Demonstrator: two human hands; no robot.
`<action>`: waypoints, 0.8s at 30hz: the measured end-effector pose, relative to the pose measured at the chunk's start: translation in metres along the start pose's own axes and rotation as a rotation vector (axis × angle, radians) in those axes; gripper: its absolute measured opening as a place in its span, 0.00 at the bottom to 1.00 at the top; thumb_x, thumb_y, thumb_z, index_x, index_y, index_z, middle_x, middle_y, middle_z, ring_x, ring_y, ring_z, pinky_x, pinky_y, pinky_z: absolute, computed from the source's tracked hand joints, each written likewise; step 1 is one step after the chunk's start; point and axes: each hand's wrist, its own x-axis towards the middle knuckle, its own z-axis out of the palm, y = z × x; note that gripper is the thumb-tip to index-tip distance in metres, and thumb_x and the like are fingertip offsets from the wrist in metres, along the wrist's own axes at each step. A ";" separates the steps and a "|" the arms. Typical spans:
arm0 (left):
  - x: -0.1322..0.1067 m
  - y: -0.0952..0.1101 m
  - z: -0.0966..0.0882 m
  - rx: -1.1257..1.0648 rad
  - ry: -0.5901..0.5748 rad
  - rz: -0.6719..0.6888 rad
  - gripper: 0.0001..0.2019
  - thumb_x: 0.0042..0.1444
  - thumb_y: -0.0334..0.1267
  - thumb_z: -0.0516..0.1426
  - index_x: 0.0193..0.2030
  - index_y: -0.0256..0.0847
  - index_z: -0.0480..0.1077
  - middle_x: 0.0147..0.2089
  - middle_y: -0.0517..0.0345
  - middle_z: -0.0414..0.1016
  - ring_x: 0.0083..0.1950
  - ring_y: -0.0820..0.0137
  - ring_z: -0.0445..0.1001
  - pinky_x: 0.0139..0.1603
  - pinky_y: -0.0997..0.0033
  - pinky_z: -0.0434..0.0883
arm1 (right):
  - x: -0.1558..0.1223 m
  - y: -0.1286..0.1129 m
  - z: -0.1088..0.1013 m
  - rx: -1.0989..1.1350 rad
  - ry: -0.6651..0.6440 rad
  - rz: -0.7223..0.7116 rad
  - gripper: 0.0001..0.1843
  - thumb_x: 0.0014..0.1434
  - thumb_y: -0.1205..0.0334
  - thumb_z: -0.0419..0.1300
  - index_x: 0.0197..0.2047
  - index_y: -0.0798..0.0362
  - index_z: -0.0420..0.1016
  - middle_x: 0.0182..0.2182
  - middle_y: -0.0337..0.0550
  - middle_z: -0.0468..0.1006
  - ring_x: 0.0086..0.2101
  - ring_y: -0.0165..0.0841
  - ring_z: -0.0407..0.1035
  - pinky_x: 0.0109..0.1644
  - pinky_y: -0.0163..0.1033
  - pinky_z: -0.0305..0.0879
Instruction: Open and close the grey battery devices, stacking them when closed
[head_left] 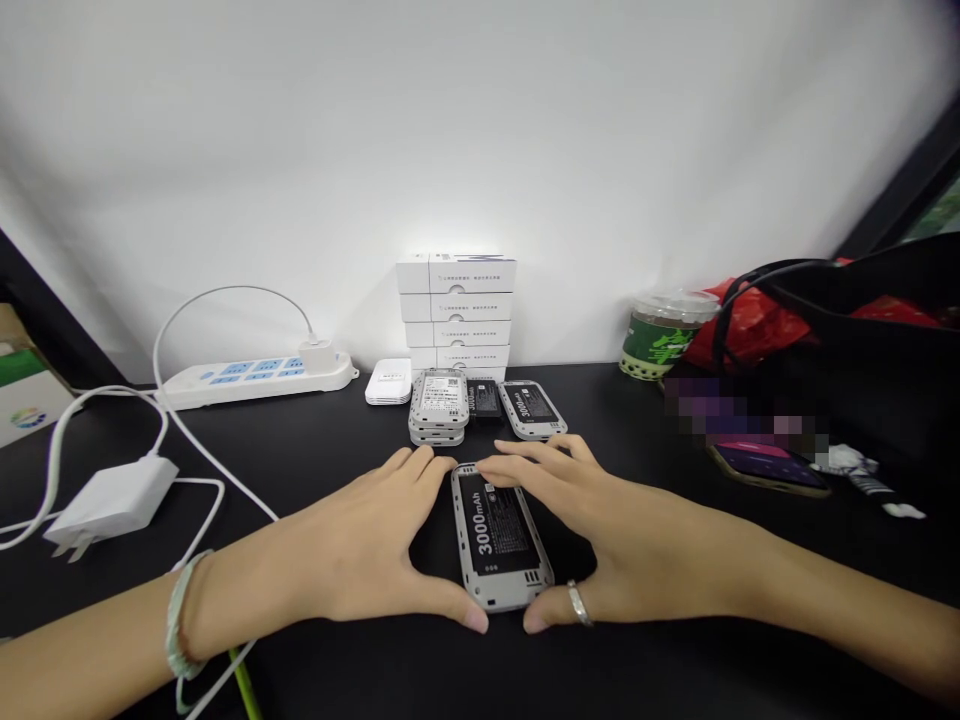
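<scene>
from where i sit, the left hand (352, 545) and the right hand (622, 545) are cupped around a slim grey-framed rectangular unit (501, 538), its black "3000mah" label facing up, lying flat at the near middle of a matte black desk (315, 440). the left fingers (416, 462) are spread apart and end just left of its far corner, while the right fingers (525, 462) lie together across its far end. both thumbs reach its near corners, so the hands seem placed to steady or square it, though i cannot tell how hard they press. just beyond are a stack of grey-framed units (439, 405), a small black battery (484, 402) and a single grey-framed unit (532, 408), set close together, perhaps for easy reach, against a stack of white cardboard boxes (456, 310). that row leaves little room on the far side. there is more open desk to the left, up to a white power strip (255, 382) and a white plug charger (111, 500) with loose cables. to the right, a dark smartphone (769, 468) lies near a black bag (847, 330).
</scene>
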 end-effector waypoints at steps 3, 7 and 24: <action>0.001 0.000 0.000 -0.001 0.005 0.021 0.40 0.43 0.69 0.63 0.55 0.43 0.68 0.50 0.51 0.71 0.52 0.51 0.71 0.52 0.53 0.71 | 0.002 -0.001 0.006 -0.027 0.022 -0.061 0.52 0.51 0.41 0.69 0.71 0.44 0.51 0.64 0.53 0.65 0.61 0.57 0.58 0.67 0.66 0.46; 0.001 0.002 -0.002 0.014 -0.019 -0.016 0.43 0.41 0.67 0.65 0.60 0.44 0.67 0.53 0.50 0.71 0.54 0.49 0.70 0.55 0.49 0.71 | 0.008 0.002 0.014 0.009 0.082 -0.059 0.60 0.43 0.44 0.72 0.71 0.50 0.47 0.62 0.57 0.64 0.59 0.55 0.58 0.63 0.61 0.56; -0.005 0.002 -0.007 0.038 -0.090 -0.082 0.51 0.43 0.67 0.64 0.71 0.46 0.57 0.67 0.43 0.62 0.68 0.40 0.60 0.65 0.44 0.65 | 0.005 0.126 -0.081 0.010 0.482 0.161 0.27 0.31 0.64 0.77 0.36 0.51 0.74 0.38 0.46 0.81 0.34 0.36 0.72 0.37 0.37 0.69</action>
